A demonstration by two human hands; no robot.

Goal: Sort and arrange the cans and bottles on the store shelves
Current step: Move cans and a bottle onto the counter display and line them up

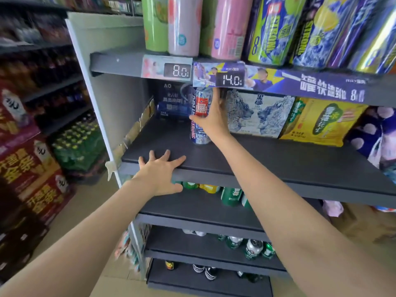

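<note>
While my right hand (pixel 211 121) gripped the can (pixel 200 116), thumb across its front and fingers curled round its right side, the can stood upright on the middle shelf (pixel 267 153), toward that shelf's back and left of its centre. It was blue and white with a red label, and its top reached just under the price tag reading 14.0 (pixel 230 79) on the front edge of the shelf above. Just behind and left of the can, against the shelf's back, sat a dark blue carton (pixel 173 99). To the can's right along the back stood a pale carton with printed beasts (pixel 259 114), then a yellow carton (pixel 321 121), then a purple spotted pack (pixel 372 133) at the right end.

My left hand (pixel 159 170) lay flat with fingers spread on the front edge of the same shelf, near its left corner, thumb hooked under the lip, holding nothing.

On the top shelf (pixel 120 63) green and pink cans (pixel 184 26) stood at the left above a tag reading 8.0 (pixel 177 70), with blue and yellow cans (pixel 276 33) to their right. Below, green cans (pixel 231 196) lay at the back of the next shelf down, and more cans (pixel 252 248) rested on the shelves under it. Red cartons (pixel 25 159) were stacked on the floor at the far left.
</note>
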